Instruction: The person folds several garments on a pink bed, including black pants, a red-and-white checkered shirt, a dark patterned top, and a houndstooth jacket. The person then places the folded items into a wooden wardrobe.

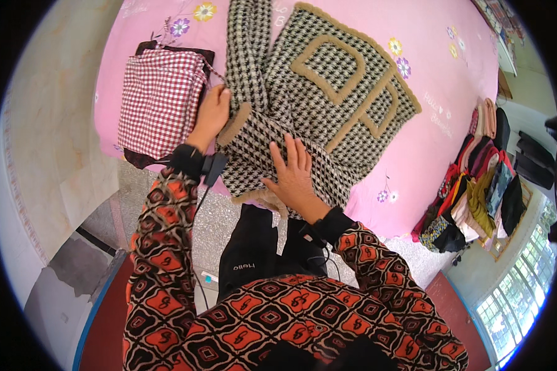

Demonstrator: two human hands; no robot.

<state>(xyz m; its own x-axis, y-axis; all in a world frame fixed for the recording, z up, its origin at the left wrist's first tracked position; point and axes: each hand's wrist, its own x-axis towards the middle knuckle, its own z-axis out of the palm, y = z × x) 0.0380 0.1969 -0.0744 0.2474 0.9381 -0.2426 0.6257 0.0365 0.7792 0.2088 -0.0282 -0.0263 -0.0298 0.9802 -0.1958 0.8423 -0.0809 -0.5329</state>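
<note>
A black-and-cream houndstooth jacket point(278, 125) with tan fuzzy trim lies spread on a bed with a pink flowered sheet point(427, 153). One sleeve points away from me; the other is folded across the lower part of the jacket. My right hand point(293, 178) rests flat on the houndstooth cloth with its fingers apart. At the jacket's left edge, beside the tan cuff, is my left hand point(215, 111), its fingers curled; whether it grips cloth is unclear. Just left of it lies a folded red-and-white checked garment point(160, 102) on top of dark cloth.
A pile of many-coloured folded clothes point(478, 195) stands at the right, with dark folded items point(534, 160) beyond it. Cables hang from bands at both my wrists. The bed's near edge is in front of my legs, and a wall point(60, 116) rises at the left.
</note>
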